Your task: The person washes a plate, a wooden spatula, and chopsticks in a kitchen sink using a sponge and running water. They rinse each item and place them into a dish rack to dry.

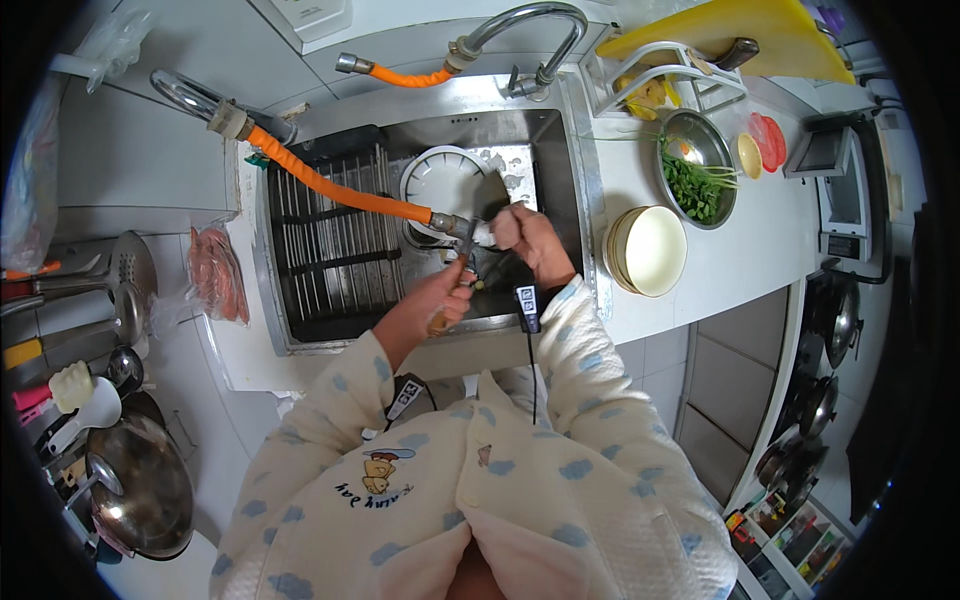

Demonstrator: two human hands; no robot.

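Note:
Over the sink (589, 217), my left hand (444, 298) grips the brown handle of a kitchen knife (491, 196), its broad dark blade pointing away from me. My right hand (531, 238), fingers curled and slightly blurred, is beside the blade with a small whitish thing (486, 234) at its fingertips; what that is I cannot tell. An orange faucet hose (337, 187) ends in a metal nozzle just by the blade. Behind the knife lies a white plate (442, 180) with a dark-patterned rim in the basin. A metal-rod rack (330, 232) covers the basin's left part.
Stacked cream bowls (654, 251) stand on the right counter, near a steel bowl of leafy greens (697, 184) and a yellow cup (748, 155). A second faucet (525, 15) arches behind the sink. Bagged pinkish food (217, 274) lies left, beside hanging utensils. A yellow cutting board (735, 34) stands back right.

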